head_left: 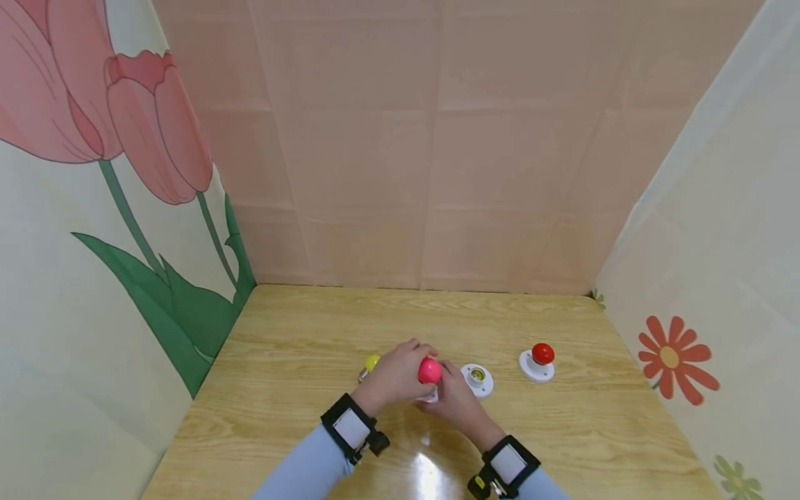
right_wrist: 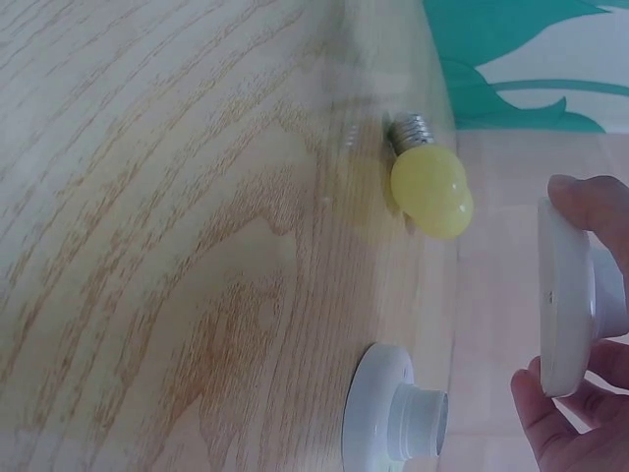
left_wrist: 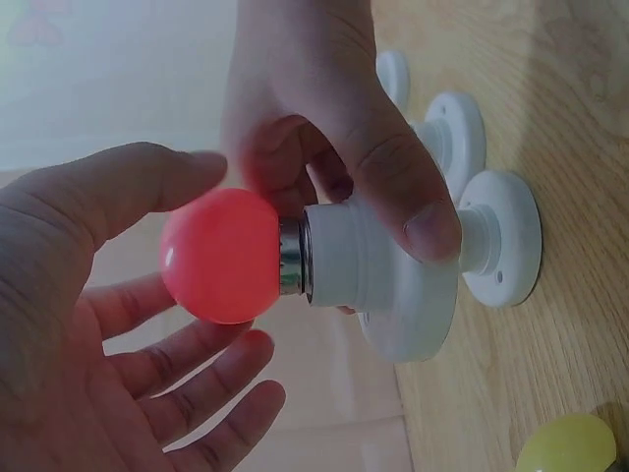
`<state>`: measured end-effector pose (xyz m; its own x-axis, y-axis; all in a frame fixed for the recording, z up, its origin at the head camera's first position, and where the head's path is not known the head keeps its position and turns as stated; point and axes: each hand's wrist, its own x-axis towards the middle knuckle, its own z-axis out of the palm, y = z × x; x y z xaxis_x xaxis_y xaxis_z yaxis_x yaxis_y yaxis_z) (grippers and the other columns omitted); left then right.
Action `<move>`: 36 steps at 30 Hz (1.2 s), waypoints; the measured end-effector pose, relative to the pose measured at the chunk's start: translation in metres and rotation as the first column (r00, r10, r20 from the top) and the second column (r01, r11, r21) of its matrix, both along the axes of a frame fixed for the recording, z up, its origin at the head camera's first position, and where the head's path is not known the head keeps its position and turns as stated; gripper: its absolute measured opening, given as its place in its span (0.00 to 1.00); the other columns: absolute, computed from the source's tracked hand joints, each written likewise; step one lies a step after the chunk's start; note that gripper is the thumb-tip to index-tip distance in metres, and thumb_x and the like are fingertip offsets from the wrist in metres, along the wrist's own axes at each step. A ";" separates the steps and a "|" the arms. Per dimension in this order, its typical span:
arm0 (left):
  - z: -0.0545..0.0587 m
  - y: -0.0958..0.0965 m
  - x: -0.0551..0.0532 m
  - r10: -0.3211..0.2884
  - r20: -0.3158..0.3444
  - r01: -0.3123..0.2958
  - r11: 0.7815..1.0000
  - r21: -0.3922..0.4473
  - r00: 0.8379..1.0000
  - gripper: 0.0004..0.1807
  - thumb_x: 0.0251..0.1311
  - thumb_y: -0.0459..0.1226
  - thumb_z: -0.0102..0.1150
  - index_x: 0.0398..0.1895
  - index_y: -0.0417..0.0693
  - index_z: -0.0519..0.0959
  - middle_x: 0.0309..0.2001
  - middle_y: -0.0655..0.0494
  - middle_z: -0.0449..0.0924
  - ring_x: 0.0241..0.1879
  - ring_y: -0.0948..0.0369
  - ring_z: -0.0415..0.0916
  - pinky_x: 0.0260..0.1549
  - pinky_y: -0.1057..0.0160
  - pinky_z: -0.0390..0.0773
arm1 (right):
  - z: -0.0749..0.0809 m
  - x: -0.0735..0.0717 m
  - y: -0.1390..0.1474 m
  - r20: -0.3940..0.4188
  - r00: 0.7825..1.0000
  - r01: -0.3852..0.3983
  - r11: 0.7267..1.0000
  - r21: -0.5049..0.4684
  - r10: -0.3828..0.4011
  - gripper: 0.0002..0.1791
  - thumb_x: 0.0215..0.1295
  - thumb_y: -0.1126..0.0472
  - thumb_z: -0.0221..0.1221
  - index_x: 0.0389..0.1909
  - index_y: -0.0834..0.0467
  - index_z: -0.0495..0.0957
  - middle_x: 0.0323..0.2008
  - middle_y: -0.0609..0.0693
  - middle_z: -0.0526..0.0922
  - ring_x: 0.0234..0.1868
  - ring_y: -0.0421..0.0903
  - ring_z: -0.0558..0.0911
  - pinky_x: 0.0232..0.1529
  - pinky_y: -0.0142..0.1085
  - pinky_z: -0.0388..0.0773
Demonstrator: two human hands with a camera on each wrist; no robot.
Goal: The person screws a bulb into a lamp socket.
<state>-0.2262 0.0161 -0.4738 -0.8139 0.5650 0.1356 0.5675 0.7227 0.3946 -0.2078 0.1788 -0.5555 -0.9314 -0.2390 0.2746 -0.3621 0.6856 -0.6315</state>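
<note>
A round pink-red light bulb (head_left: 429, 370) sits with its metal cap at the mouth of a white lamp holder (left_wrist: 413, 305). My left hand (head_left: 395, 375) curls round the bulb, thumb along one side and fingers behind it in the left wrist view. My right hand (head_left: 461, 403) grips the holder by its round base, thumb on one face and fingers on the other. In the right wrist view the holder's base (right_wrist: 565, 305) is up off the table, tilted on its side. The bulb is out of that view.
A white lamp holder (head_left: 477, 380) with an open socket stands just right of my hands. Farther right, a red bulb (head_left: 542, 353) sits in another holder (head_left: 536, 373). Yellow bulbs (right_wrist: 429, 187) lie on the wooden table (head_left: 312, 319), left of my hands. Fabric walls surround the table.
</note>
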 end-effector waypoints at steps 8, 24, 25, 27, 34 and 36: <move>-0.003 0.004 0.003 0.142 -0.116 -0.153 0.984 -0.091 0.983 0.38 0.48 0.69 0.59 0.51 0.51 0.75 0.40 0.59 0.77 0.35 0.64 0.72 0.33 0.69 0.75 | -0.003 -0.001 0.001 -0.088 0.996 -0.024 1.000 0.013 0.025 0.37 0.39 0.52 0.77 0.54 0.59 0.77 0.49 0.53 0.79 0.49 0.48 0.79 0.52 0.46 0.77; -0.007 0.007 0.005 0.174 -0.211 -0.215 0.958 -0.190 0.962 0.36 0.50 0.71 0.56 0.45 0.50 0.77 0.33 0.60 0.77 0.32 0.64 0.72 0.33 0.65 0.74 | -0.004 -0.001 -0.003 -0.091 0.994 -0.056 0.998 0.000 0.056 0.36 0.39 0.53 0.77 0.53 0.60 0.77 0.46 0.52 0.79 0.45 0.45 0.79 0.50 0.44 0.78; -0.007 0.007 0.005 0.170 -0.212 -0.211 0.959 -0.189 0.963 0.36 0.50 0.70 0.56 0.45 0.50 0.77 0.34 0.60 0.77 0.32 0.64 0.72 0.33 0.65 0.74 | -0.004 -0.001 -0.003 -0.082 0.995 -0.054 0.999 0.001 0.054 0.36 0.40 0.53 0.76 0.53 0.60 0.77 0.47 0.52 0.79 0.45 0.45 0.79 0.50 0.43 0.78; -0.008 0.006 0.004 0.151 -0.210 -0.190 0.966 -0.178 0.966 0.34 0.51 0.68 0.57 0.45 0.51 0.78 0.35 0.60 0.78 0.33 0.64 0.73 0.34 0.65 0.75 | -0.003 -0.001 -0.003 -0.064 0.997 -0.043 0.999 0.002 0.044 0.38 0.40 0.52 0.76 0.54 0.61 0.76 0.47 0.52 0.79 0.46 0.46 0.79 0.51 0.44 0.78; -0.007 0.004 0.001 0.050 -0.101 -0.061 0.993 -0.103 0.994 0.26 0.53 0.54 0.66 0.52 0.53 0.78 0.46 0.58 0.78 0.41 0.62 0.75 0.42 0.64 0.76 | -0.002 0.001 0.000 0.007 1.000 0.014 1.000 -0.001 -0.014 0.43 0.39 0.52 0.77 0.59 0.62 0.73 0.50 0.53 0.78 0.51 0.49 0.79 0.56 0.46 0.76; -0.004 0.004 0.001 0.050 -0.060 -0.056 0.994 -0.099 0.997 0.27 0.53 0.53 0.66 0.54 0.54 0.77 0.47 0.58 0.78 0.42 0.61 0.75 0.44 0.63 0.76 | -0.001 0.002 0.000 0.015 1.000 0.014 1.000 -0.001 -0.014 0.43 0.39 0.52 0.77 0.59 0.62 0.73 0.50 0.53 0.78 0.52 0.50 0.78 0.57 0.46 0.75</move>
